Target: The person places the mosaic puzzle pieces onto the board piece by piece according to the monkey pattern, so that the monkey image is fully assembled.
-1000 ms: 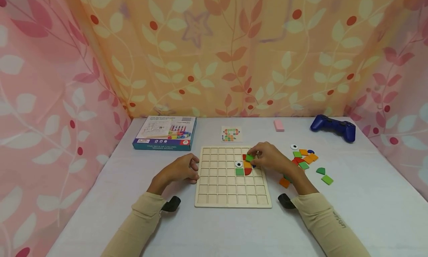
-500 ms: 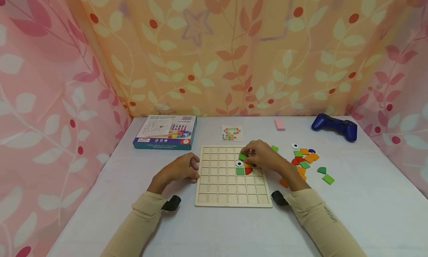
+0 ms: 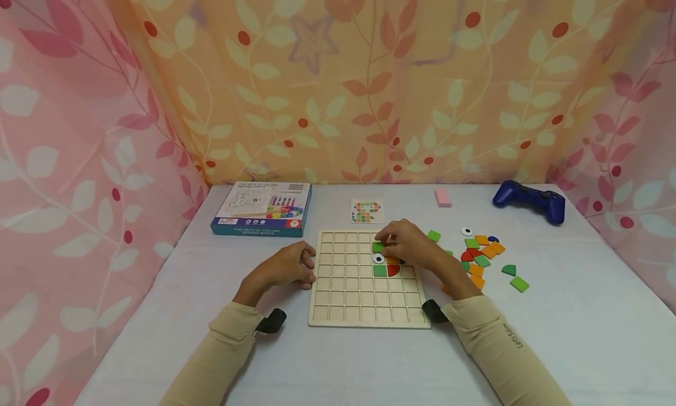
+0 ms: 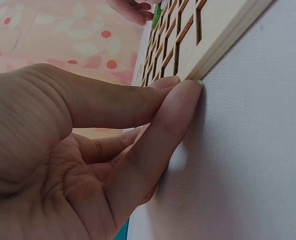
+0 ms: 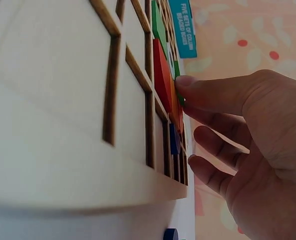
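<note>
A wooden grid board (image 3: pixel 345 300) lies flat on the table, some of its cells filled with coloured tiles. At its left edge my left hand (image 3: pixel 287 268) pinches the rim, thumb and forefinger meeting at the edge in the left wrist view. Over the board's upper right, my right hand (image 3: pixel 414 244) holds a green square tile (image 3: pixel 377 248) at a cell just above the eye tile (image 3: pixel 378 259). Around it sit a green tile (image 3: pixel 379 270), a red quarter-round tile (image 3: pixel 393 270) and an orange tile (image 3: pixel 391 261). In the right wrist view, a blue tile (image 5: pixel 174 139) also shows.
Right of the board, loose tiles (image 3: pixel 482 260) lie scattered in green, orange, red and blue. Behind the board is a pattern card (image 3: pixel 368 210). A pink block (image 3: pixel 442 198), a blue game controller (image 3: pixel 529 202) and a box (image 3: pixel 261 209) stand along the back.
My right hand has moved left across the board with the green tile, from over the red tile to the cell above the eye tile. My left hand has stayed at the edge.
</note>
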A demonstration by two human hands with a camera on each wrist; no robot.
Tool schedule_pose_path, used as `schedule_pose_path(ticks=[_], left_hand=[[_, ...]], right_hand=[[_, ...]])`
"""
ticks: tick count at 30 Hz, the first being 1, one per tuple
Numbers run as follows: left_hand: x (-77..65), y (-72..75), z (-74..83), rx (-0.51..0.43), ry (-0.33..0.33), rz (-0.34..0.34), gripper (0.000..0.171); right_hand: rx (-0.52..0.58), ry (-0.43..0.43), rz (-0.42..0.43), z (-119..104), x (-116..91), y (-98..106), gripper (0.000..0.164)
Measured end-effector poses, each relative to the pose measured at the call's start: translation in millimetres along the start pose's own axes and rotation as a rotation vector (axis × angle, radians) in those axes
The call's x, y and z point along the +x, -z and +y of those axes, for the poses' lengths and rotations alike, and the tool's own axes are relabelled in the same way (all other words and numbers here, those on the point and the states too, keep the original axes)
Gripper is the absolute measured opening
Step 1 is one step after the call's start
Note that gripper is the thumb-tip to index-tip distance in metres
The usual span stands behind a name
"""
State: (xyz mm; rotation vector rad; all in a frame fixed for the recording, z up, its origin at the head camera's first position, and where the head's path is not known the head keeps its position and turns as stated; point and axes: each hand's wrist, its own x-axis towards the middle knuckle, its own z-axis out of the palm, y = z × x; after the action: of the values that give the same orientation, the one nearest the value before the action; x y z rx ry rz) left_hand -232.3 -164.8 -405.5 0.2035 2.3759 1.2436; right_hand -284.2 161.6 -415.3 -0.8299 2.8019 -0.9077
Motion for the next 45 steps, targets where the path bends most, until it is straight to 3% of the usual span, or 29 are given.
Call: schedule_pose_path(ticks=[19, 29, 37, 45], left_hand=[[-2.2, -0.5, 1.9, -0.022, -0.003, 0.001, 0.056], [-3.5, -0.6, 4.0, -0.004, 0.006, 0.008, 0.057], [-3.2, 0.0, 3.7, -0.002, 0.008, 0.009, 0.058], [-3.1, -0.4, 2.7, -0.009, 0.009, 0.003, 0.058]], right_hand=[[-0.011, -0.003, 0.036, -8.9, -3.3, -0.2, 0.024], [0.036, -0.167, 0.053, 7.0, -11.2, 16.7, 0.027], [-0.013, -0.215, 0.114, 29.1, -25.3, 32.5, 0.029], [0.007, -0.298, 0.113, 47.5, -36.7, 43.1, 0.033]])
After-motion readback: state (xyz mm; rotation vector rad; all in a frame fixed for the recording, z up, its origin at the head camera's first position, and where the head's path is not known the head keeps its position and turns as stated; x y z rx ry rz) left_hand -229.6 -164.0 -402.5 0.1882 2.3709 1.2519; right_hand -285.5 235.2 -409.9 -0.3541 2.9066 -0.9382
